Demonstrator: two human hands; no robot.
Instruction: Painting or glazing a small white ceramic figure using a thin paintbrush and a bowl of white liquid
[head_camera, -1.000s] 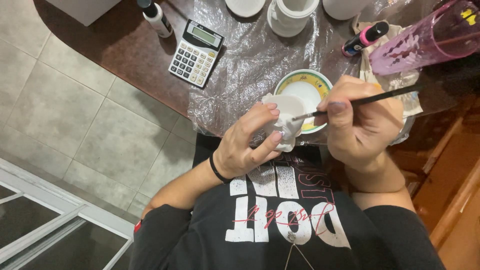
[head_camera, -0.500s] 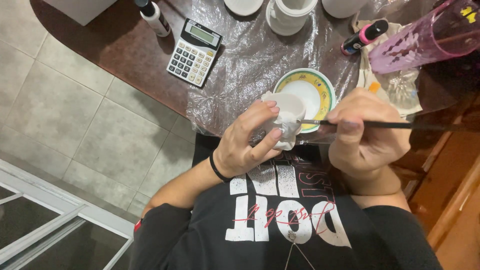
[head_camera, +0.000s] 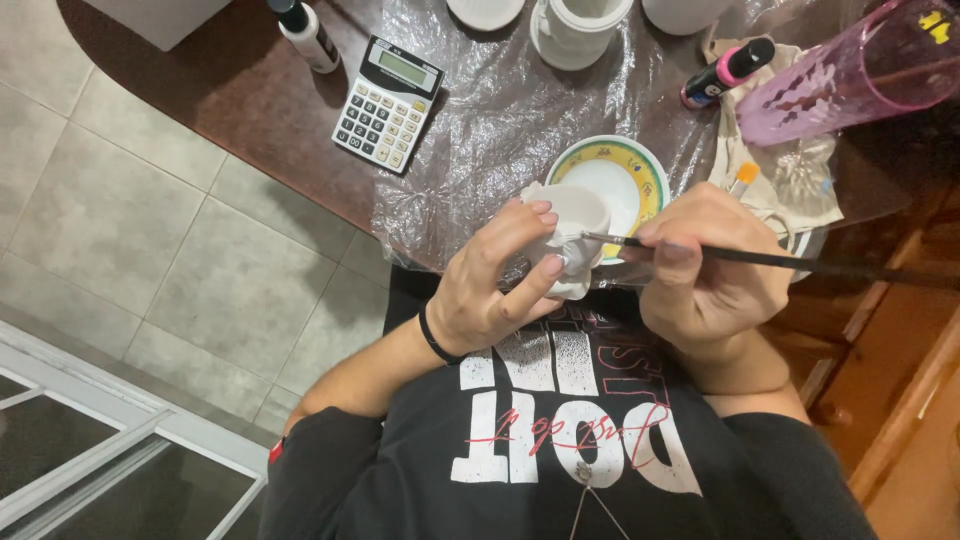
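The left hand (head_camera: 497, 290) held a small white figurine (head_camera: 570, 228) in front of the chest, just at the near edge of the table (head_camera: 250, 95). Its fingers were curled around the piece, with the thumb pressed on the lower side and the fingertips on the top. The right hand (head_camera: 710, 275) was closed on a thin dark paintbrush (head_camera: 760, 260); the thumb and the first fingers pinched it near the front, and the long handle ran out to the right. The tip of the brush touched the figurine.

Just behind the figurine stood a small round saucer (head_camera: 648, 170) with a yellow and green rim and a white centre. It rested on a sheet of clear crumpled plastic (head_camera: 500, 110) which covered this part of the dark brown table. To the left of the sheet lay a grey calculator (head_camera: 388, 103), rectangular, with a pale screen at its far end and rows of light keys. Beyond it, near the far edge, was a small white bottle (head_camera: 305, 35) with a black cap. On the right, a marker (head_camera: 727, 71) with a black body and a pink band lay on a pale cloth (head_camera: 760, 185), beside a pink transparent tumbler (head_camera: 850, 80) lying tilted. White ceramic pieces (head_camera: 575, 30) stood at the far side of the sheet.
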